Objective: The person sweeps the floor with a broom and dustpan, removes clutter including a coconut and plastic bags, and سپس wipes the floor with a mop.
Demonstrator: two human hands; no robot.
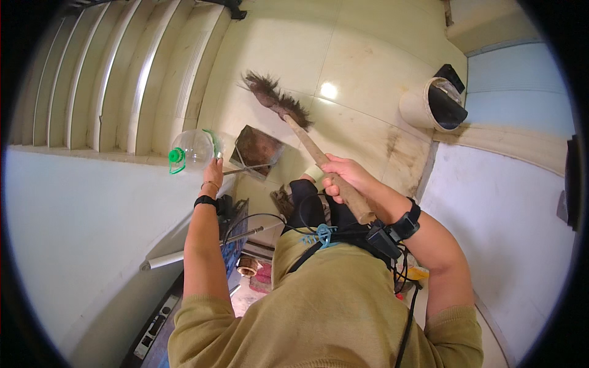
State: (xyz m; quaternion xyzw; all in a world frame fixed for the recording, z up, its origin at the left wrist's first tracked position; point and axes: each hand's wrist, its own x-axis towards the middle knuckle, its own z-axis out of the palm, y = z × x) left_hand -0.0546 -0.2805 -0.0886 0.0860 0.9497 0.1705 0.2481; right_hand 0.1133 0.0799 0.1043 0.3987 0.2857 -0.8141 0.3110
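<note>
My right hand (343, 177) grips the wooden handle of a broom (317, 149). Its dark, ragged bristle head (276, 101) is at or just above the tiled floor ahead of me. On the left, my left hand (213, 175) is closed at the side of a large clear plastic bottle (192, 146) with a green cap and green carry loop; the fingers are partly hidden. Between the bottle and the broom lies a worn metal dustpan (258, 149). Its thin handle runs left to behind my left hand, and I cannot tell whether the hand touches it.
Stone stairs (152, 78) rise at the left behind a white wall (83, 207). A white bucket (416, 106) holding dark material stands by the right wall. A pale pole (166, 260) and a tape roll (247, 266) are at lower left. Cables (257, 215) hang around my waist.
</note>
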